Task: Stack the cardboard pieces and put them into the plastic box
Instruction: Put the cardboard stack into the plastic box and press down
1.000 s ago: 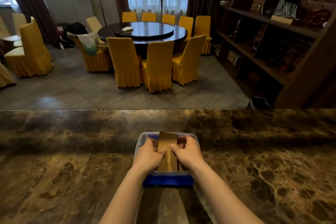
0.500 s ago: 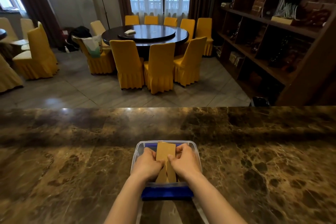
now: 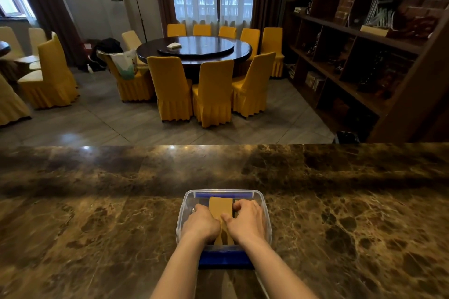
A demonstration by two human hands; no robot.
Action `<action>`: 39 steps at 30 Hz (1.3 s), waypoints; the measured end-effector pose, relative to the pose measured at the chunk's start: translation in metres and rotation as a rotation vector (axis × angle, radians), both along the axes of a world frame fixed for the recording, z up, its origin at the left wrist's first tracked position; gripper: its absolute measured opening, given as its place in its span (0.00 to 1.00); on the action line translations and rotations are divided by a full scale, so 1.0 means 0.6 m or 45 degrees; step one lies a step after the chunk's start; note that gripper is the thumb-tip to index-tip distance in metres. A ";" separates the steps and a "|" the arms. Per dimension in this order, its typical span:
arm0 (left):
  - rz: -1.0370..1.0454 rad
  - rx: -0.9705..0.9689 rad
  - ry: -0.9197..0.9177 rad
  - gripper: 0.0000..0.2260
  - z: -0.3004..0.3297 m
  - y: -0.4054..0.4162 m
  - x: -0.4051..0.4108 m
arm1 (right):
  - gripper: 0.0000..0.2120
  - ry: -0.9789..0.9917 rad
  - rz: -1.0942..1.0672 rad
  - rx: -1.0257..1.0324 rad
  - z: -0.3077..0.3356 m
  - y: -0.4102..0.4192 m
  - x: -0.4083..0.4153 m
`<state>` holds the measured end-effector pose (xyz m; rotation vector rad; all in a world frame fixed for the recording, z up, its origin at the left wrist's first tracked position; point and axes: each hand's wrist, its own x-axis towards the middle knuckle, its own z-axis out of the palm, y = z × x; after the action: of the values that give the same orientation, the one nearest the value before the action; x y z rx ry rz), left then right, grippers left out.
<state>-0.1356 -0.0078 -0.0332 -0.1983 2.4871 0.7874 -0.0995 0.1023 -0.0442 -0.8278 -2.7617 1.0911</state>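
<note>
Both hands, left hand (image 3: 200, 223) and right hand (image 3: 247, 222), clasp the cardboard stack (image 3: 220, 206) inside the plastic box (image 3: 263, 198). Its long axis runs six to twelve o'clock, midway between them.

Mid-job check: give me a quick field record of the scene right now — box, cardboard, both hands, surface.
surface: dark marble counter
plastic box: clear, blue ends, open top, near counter's front edge
cardboard stack: inside the box walls, long side running away from the person; whether it rests on the floor of the box cannot be told
left hand: inside box, gripping stack's left edge
right hand: inside box, gripping stack's right edge
loose cardboard on the counter: none visible
lid: not seen
</note>
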 end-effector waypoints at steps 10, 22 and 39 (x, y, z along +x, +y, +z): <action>-0.032 -0.131 0.040 0.32 -0.005 0.007 -0.002 | 0.20 -0.027 0.013 0.011 -0.003 0.000 0.000; 0.039 -0.187 0.445 0.08 0.005 0.015 0.021 | 0.23 -0.060 0.000 0.022 -0.001 0.004 -0.004; -0.178 -0.241 0.698 0.19 0.002 -0.003 0.033 | 0.15 0.234 0.443 0.632 0.037 0.019 0.024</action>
<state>-0.1158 -0.0096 -0.0318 0.1487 3.0519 0.6047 -0.0852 0.1138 -0.0219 -0.1841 -2.8757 0.4313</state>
